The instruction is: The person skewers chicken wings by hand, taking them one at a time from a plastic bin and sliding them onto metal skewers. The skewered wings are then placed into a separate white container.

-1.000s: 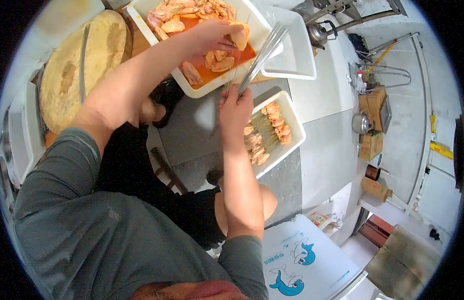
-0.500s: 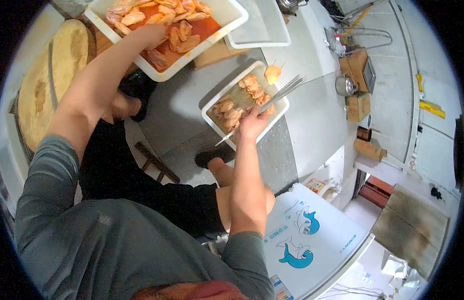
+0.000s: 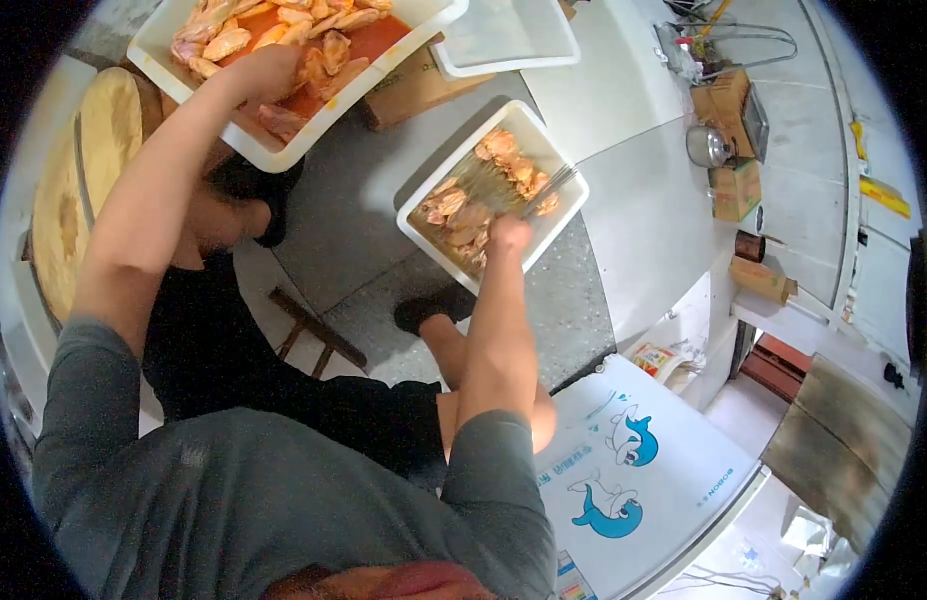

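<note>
My left hand (image 3: 272, 75) reaches into a large white tub (image 3: 289, 155) of raw chicken wings (image 3: 227, 43) in red marinade. Its fingertips meet the wings, and their grip is hidden. Over a smaller white tub (image 3: 576, 205), my right hand (image 3: 511, 233) is closed around a bundle of thin metal skewers (image 3: 551, 190), blurred and pointing up to the right. Chicken pieces (image 3: 499, 147) lie in two groups in that tub, along its far side and near my hand. Some of the nearer pieces are covered by the hand.
Another white tub (image 3: 509, 45) stands behind, beside a cardboard box (image 3: 409, 92). A round wooden block (image 3: 59, 215) is at my left. A white appliance top with dolphin pictures (image 3: 674, 480) is at my lower right. A metal kettle (image 3: 706, 146) stands at the right.
My right hand has lowered toward the smaller tub with the skewers. The single piece seen beyond its rim no longer shows there. My left hand stays among the wings; the view has shifted slightly.
</note>
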Tool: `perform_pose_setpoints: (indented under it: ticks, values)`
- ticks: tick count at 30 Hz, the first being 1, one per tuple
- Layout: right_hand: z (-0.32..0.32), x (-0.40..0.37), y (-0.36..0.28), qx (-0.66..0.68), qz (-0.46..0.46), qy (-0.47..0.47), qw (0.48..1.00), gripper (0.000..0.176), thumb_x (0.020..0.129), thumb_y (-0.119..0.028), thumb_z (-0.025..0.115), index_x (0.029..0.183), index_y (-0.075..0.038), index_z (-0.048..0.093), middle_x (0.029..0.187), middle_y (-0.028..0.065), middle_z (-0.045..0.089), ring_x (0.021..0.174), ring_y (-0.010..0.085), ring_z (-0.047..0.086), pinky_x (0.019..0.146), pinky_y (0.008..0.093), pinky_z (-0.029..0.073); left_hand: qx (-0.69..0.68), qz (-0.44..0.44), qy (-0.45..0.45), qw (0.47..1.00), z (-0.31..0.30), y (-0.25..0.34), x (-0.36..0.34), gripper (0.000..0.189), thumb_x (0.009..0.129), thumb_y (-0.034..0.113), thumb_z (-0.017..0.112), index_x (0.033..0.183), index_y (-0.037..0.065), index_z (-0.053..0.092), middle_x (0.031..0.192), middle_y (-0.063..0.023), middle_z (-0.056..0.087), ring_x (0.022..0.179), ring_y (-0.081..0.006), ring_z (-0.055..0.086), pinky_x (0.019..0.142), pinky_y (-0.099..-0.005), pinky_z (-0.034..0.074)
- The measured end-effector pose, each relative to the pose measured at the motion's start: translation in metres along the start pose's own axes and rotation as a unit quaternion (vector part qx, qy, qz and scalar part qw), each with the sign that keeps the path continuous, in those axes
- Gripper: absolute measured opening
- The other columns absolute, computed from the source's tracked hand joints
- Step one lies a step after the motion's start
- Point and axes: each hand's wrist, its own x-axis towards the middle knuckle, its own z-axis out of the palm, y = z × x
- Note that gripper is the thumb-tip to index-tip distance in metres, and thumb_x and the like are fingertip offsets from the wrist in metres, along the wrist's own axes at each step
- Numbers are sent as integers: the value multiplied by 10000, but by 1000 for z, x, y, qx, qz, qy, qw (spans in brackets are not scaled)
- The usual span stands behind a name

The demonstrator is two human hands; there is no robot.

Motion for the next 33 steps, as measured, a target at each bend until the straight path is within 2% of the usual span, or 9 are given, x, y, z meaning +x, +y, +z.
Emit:
perform_pose_setpoints:
  ticks: [3, 7, 11, 16, 18, 21, 23, 28, 33]
  values:
    - [14, 10, -10, 239, 78, 56, 966, 167, 858, -55, 538, 982, 54, 559, 884, 183, 650, 706, 293, 638, 537, 383, 492, -19, -21, -10, 1000, -5, 5, 2, 287, 788, 18, 573, 1069, -33, 602, 995, -250, 656, 984, -387, 630, 783, -440, 530]
    - [25, 19, 39, -10, 26, 0, 1000, 230, 802, -112, 618, 933, 77, 601, 877, 224, 674, 778, 343, 662, 650, 428, 505, -3, 86, 126, 988, -24, 22, -24, 303, 871, 101, 503, 1138, -13, 589, 1037, -246, 654, 998, -385, 635, 851, -455, 503]
    - [30, 11, 61, 103, 80, 61, 990, 243, 816, -118, 605, 949, 82, 574, 895, 215, 669, 779, 297, 643, 678, 410, 495, -93, 48, 131, 986, -41, 27, -23, 314, 917, 202, 529, 1143, -5, 598, 1071, -228, 652, 1020, -369, 627, 876, -434, 494]
    - [-47, -41, -41, 25, -13, 92, 995, 177, 887, -99, 534, 930, 68, 573, 861, 173, 662, 757, 244, 621, 695, 374, 487, -363, 10, 44, 931, -46, 21, -2, 364, 948, 339, 552, 1127, 30, 625, 1067, -155, 675, 961, -294, 645, 877, -393, 493]
    - [-68, -71, -96, 111, -63, 81, 988, 178, 924, -105, 490, 926, 56, 568, 793, 134, 640, 691, 210, 587, 649, 348, 477, -457, -28, 63, 887, -67, 37, -35, 310, 939, 308, 579, 1078, 36, 634, 979, -100, 668, 879, -212, 633, 794, -350, 512]
    - [-98, -126, -174, 162, -125, -4, 979, 194, 939, -158, 500, 880, 16, 561, 725, 96, 615, 594, 180, 558, 551, 340, 451, -631, -20, 38, 774, -59, 33, -35, 205, 904, 264, 632, 912, 60, 636, 812, -17, 600, 763, -119, 586, 643, -282, 503]
    - [-113, -172, -214, 257, -116, -102, 954, 162, 968, -161, 474, 883, -36, 534, 712, 42, 591, 538, 93, 488, 487, 265, 401, -647, 9, 39, 762, -53, 28, -27, 176, 898, 233, 636, 878, 58, 626, 792, -8, 581, 732, -112, 565, 632, -274, 492]
    - [-121, -264, -266, 347, -89, -267, 895, 92, 985, -131, 478, 959, -54, 522, 704, 24, 582, 520, 69, 455, 463, 204, 348, -667, 25, 71, 742, -67, 29, -45, 163, 884, 205, 646, 830, 56, 609, 744, 5, 555, 671, -97, 529, 604, -256, 465]
    - [-98, -276, -271, 361, -83, -327, 869, 63, 971, -102, 492, 992, -42, 490, 722, 50, 593, 487, 53, 426, 429, 209, 335, -653, 27, 61, 754, -64, 29, -39, 153, 897, 209, 633, 852, 64, 614, 779, 5, 566, 691, -87, 533, 618, -244, 451]
